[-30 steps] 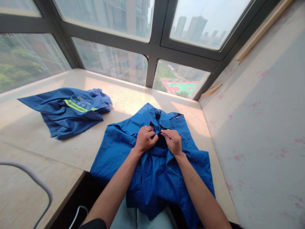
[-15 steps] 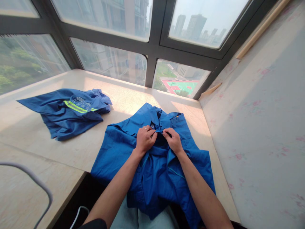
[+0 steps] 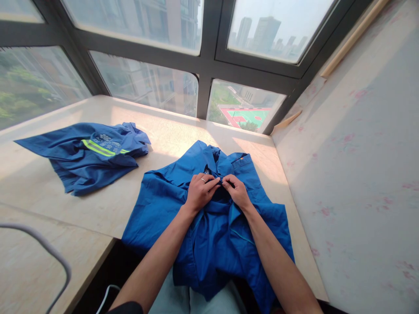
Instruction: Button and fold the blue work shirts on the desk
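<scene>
A blue work jacket (image 3: 216, 244) lies spread over the pale countertop, its collar toward the window and its lower part hanging over the front edge. My left hand (image 3: 202, 192), with a ring on one finger, pinches the jacket's front placket below the collar. Right beside it, my right hand (image 3: 236, 190) grips the opposite front edge between thumb and fingers. The fingertips of both hands nearly meet at the middle of the front. Whether a button or snap lies between them is hidden by the fingers.
A second blue garment (image 3: 94, 157) with a yellow-green reflective stripe lies at the left of the countertop (image 3: 81, 218). A grey cable (image 3: 49, 248) curves at the lower left. Dark window frames (image 3: 144, 48) rise behind, and a floral-papered wall (image 3: 356, 174) stands at the right.
My left hand's fingers have shifted right along the jacket's front, closing the gap to my right hand. The right hand stays nearly in place. The view has moved slightly.
</scene>
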The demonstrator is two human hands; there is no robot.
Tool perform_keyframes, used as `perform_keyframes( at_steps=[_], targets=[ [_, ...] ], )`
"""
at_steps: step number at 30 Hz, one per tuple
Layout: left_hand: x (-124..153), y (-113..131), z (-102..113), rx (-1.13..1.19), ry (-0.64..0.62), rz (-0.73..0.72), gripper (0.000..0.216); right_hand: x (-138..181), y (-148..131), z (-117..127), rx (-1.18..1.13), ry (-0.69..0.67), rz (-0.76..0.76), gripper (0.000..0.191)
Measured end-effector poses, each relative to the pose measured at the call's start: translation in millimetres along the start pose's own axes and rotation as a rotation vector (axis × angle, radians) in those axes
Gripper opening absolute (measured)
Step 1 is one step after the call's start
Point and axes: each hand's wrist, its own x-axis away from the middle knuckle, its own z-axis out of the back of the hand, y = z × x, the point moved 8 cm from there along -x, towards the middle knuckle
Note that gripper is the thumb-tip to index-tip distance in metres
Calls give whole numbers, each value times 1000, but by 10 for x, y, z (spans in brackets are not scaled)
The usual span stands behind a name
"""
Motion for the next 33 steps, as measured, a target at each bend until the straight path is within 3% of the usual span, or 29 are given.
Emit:
perform_keyframes(
  at_steps=[9, 22, 33],
  targets=[
    [-5, -62, 1, 131, 52, 89, 18, 0, -13, -16, -11, -8, 23, 12],
    [-18, -224, -119, 336, -54, 255, 19, 11, -55, -45, 10, -26, 103, 11],
    [-29, -261, -146, 325, -87, 269, 19, 34, -110, -55, 29, -16, 116, 14]
  ],
)
